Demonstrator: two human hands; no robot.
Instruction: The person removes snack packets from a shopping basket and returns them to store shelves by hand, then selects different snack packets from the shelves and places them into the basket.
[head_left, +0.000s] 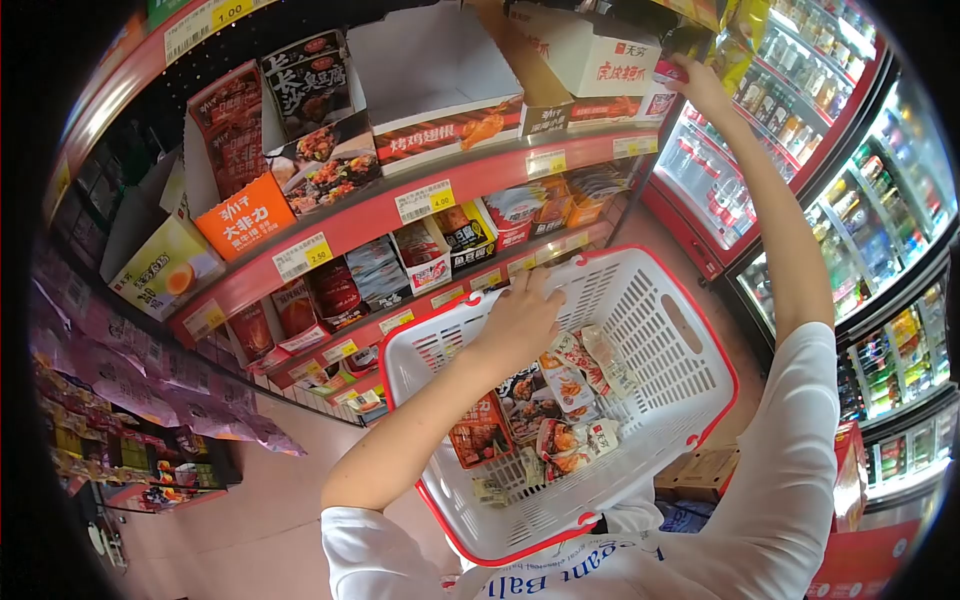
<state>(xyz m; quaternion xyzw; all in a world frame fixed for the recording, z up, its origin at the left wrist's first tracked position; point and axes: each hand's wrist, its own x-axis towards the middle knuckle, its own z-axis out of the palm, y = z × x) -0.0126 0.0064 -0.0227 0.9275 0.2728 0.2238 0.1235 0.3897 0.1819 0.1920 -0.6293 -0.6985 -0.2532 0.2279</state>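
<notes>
A white shopping basket (640, 480) with a red rim is in front of my body. My left hand (525, 315) reaches across it, its fingers curled at the far rim. Several snack packets lie in the basket, among them an orange-and-dark packet (480, 432), a black packet (523, 400) and a clear-ended packet (580, 447). At the far right end of the top shelf, my right hand (697, 88) is closed on a small red packet (668, 71), beside a white display box (598, 62). Its fingertips are partly hidden.
The shelf rack (360, 215) carries open display boxes, including an orange box (245, 215) and a large grey-white box (435, 70). Packets fill the lower shelf (375, 270). Lit drink coolers (870, 200) stand at right. Purple bags (170, 370) hang at left.
</notes>
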